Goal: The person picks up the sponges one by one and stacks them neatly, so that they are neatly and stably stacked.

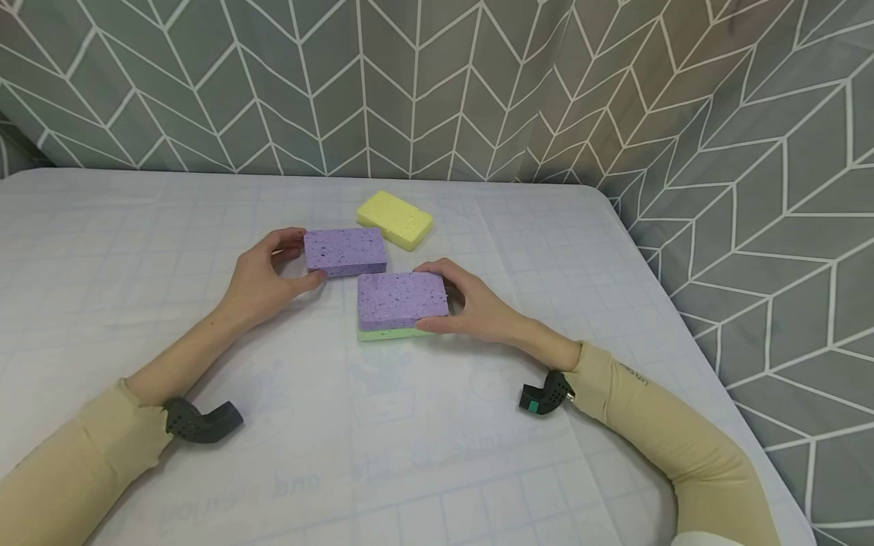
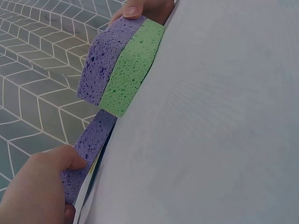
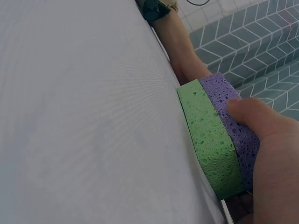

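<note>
My left hand (image 1: 262, 273) grips a purple sponge (image 1: 344, 250) by its left end, thumb at the front edge and fingers at the back. Just in front and to the right, a second purple sponge (image 1: 401, 297) lies flat on a green sponge (image 1: 392, 334), their edges nearly lined up. My right hand (image 1: 471, 303) holds this upper purple sponge at its right end; in the right wrist view the thumb presses its side, while the other fingers are mostly hidden. Behind the left purple sponge lies a yellow sponge (image 1: 396, 220), set at an angle and touched by neither hand.
A white cloth with faint printed lines covers the table (image 1: 273, 447). Grey patterned curtain (image 1: 382, 91) hangs along the table's back and right edges. Each sleeve cuff carries a dark wrist camera (image 1: 203, 422).
</note>
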Demonstrator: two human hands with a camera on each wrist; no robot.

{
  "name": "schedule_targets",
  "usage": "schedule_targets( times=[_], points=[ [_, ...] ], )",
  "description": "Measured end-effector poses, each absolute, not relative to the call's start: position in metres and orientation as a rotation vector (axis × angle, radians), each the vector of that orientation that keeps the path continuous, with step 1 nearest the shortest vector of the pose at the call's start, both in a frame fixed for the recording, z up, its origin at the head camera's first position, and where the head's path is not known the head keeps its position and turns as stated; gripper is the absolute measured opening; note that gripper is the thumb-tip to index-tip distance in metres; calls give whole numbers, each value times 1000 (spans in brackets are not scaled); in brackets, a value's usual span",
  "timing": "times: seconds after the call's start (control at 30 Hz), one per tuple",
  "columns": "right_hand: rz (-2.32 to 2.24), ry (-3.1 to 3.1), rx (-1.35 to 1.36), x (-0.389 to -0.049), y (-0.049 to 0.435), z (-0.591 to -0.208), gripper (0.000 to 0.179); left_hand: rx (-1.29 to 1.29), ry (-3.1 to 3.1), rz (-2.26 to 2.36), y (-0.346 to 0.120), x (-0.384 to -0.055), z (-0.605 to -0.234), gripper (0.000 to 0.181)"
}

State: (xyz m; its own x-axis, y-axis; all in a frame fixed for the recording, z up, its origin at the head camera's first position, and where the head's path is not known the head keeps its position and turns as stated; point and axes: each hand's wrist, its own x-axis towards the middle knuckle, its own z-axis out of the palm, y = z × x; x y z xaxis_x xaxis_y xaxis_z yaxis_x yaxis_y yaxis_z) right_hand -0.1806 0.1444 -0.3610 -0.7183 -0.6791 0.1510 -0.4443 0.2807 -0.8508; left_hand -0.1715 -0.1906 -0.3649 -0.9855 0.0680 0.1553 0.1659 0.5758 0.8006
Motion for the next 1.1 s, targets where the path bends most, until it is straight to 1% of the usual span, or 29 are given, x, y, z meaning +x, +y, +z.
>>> schedule_targets(
  times=[0.73,1.1],
  points=[
    [-1400,2313,-1052,-182,145,-362,66,-232,-2615,-1381,-190,-170,-366,72],
    [-1388,2327,-1053,-183,144,-362,66,-221,-2578,-1388,-190,-171,-367,67]
  ],
)
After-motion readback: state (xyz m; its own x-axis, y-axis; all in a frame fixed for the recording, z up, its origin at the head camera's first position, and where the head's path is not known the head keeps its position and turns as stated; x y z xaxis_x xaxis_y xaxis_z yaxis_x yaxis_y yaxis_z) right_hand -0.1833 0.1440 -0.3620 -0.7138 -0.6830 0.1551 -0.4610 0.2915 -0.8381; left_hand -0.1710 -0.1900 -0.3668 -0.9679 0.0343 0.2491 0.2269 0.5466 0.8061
